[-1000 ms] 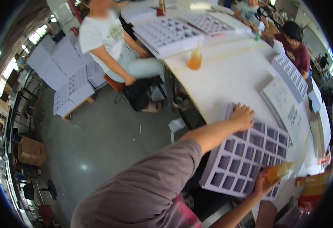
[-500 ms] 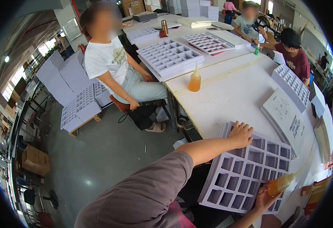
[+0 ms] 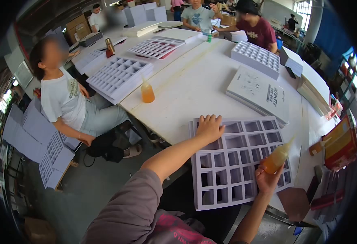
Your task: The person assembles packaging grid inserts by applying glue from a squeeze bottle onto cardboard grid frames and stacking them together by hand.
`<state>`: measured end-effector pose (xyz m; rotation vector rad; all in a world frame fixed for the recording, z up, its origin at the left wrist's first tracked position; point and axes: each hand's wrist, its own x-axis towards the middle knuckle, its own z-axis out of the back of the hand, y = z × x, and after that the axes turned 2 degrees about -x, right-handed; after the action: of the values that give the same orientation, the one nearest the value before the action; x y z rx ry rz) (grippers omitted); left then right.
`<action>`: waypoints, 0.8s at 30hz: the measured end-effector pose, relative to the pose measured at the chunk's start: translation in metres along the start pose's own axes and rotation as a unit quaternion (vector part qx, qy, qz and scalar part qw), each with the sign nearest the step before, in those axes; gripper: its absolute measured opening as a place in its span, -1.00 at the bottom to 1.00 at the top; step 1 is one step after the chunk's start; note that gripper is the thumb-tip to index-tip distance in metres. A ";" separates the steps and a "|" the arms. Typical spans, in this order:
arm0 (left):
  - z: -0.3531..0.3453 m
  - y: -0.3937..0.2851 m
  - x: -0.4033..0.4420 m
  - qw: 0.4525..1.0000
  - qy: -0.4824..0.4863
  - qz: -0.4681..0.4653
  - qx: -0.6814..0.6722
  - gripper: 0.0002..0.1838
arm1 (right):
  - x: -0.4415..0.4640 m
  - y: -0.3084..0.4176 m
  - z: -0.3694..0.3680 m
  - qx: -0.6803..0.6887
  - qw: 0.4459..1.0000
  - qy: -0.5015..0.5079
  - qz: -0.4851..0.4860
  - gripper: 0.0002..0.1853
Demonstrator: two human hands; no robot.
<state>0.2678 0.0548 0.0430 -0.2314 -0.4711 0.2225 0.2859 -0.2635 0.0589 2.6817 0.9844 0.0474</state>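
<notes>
A white compartment tray lies tilted in front of me over the table's near edge, with at least one more layer under its left side. My left hand is on its upper left corner, fingers curled over the rim and a cell. In my right hand is a squeeze bottle of amber liquid, held above the tray's right side with its thin nozzle pointing up and right. My right fingers wrap round the bottle's body.
Another squeeze bottle stands on the white table. Printed boards are stacked beyond my tray, near more compartment trays. A seated person is at left; others work across the table. A red and yellow box stands at right.
My view has turned right, so the scene sits further left. The bottle in my right hand now points more steeply upward. My left hand stays on the tray's corner.
</notes>
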 end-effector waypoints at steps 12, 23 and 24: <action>-0.002 0.001 0.000 0.999 -0.015 -0.011 0.026 -0.65 | 0.000 -0.001 -0.004 0.010 1.000 -0.009 -0.005 -0.28; 0.002 -0.001 -0.001 1.000 -0.013 -0.007 0.025 -0.65 | -0.001 -0.001 -0.004 0.008 1.000 -0.010 0.002 -0.31; 0.001 -0.001 -0.001 1.000 -0.014 -0.007 0.024 -0.65 | -0.001 -0.001 -0.003 0.007 1.000 -0.010 0.002 -0.31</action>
<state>0.2663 0.0535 0.0438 -0.1776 -0.4936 0.2241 0.2840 -0.2626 0.0619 2.6921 0.9779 0.0140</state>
